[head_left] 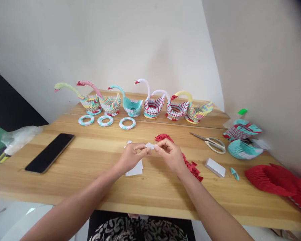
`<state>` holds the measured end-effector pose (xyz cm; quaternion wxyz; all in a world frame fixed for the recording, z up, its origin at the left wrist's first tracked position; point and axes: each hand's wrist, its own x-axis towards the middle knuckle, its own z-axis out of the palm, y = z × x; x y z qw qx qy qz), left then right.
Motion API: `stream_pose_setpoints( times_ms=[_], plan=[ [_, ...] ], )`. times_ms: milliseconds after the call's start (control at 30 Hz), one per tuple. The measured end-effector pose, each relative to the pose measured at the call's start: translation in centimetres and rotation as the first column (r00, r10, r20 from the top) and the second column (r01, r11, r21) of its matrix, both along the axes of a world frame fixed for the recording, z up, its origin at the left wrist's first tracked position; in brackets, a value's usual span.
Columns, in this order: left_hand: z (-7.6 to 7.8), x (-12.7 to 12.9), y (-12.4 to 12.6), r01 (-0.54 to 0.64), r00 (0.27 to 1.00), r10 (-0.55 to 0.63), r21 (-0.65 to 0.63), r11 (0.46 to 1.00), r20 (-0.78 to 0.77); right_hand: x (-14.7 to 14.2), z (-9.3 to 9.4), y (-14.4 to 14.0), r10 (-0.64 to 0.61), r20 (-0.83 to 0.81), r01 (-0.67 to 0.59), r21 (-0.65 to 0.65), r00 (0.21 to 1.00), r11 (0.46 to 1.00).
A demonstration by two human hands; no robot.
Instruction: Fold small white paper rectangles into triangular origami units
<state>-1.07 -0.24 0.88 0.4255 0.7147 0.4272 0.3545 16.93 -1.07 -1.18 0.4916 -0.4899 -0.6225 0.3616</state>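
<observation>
A small piece of white paper (149,145), partly folded, is held up over the table between my two hands. My left hand (133,155) pinches its left side, and the fingers of my right hand (171,154) are closed on its right edge. Below my left hand lie white paper sheets (134,171), partly covered by it. Behind and beside my right hand are red folded paper pieces (193,167), in a loose pile that my wrist partly hides. More red pieces (163,136) lie just beyond my fingers.
Several folded-paper swans (132,106) line the back of the wooden table (90,184), with paper rings (127,123) before them. A phone (50,153) lies left. Scissors (213,144), a white paper stack (215,167), a turquoise paper body (243,149) and a red one (271,179) are right.
</observation>
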Motion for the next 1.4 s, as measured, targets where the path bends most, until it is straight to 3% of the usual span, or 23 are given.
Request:
stream_pose_setpoints(
  times_ms=[267,500,767,900,967,1067,1200,1400],
  plan=[
    [-0.2,0.3,0.1,0.008,0.996,-0.004,-0.047,0.999,0.087,-0.5,-0.7,-0.3,0.017,-0.056,-0.018,-0.014,0.998,1.000],
    [-0.7,0.3,0.5,0.050,0.958,0.001,-0.170,0.984,0.288,-1.0,-0.6,-0.6,0.150,-0.136,-0.157,-0.043,0.979,0.987],
    [-0.1,0.1,0.2,-0.006,0.991,0.010,-0.031,0.999,0.135,-0.7,-0.4,-0.3,0.158,-0.010,-0.158,0.004,0.987,0.987],
    [0.2,0.1,-0.1,0.046,0.998,-0.041,0.107,0.993,-0.045,-0.2,0.2,-0.3,0.088,0.082,-0.093,0.054,0.993,0.994],
    [0.1,0.1,-0.1,0.052,0.997,-0.046,0.134,0.990,-0.054,0.0,0.3,-0.3,0.072,0.082,-0.079,0.079,0.994,0.994],
    [0.0,0.2,0.1,0.012,0.999,-0.013,0.027,1.000,0.053,0.0,0.2,-0.2,0.038,0.056,-0.045,0.118,0.998,0.992],
    [-0.1,0.1,0.4,0.047,0.983,-0.015,-0.172,0.984,0.180,-0.1,-0.1,-0.1,-0.017,0.003,0.017,0.130,1.000,0.991],
    [-0.4,0.0,0.5,0.040,0.972,0.000,-0.165,0.986,0.237,0.1,-0.2,0.1,-0.010,0.011,0.010,0.054,1.000,0.998]
  ],
)
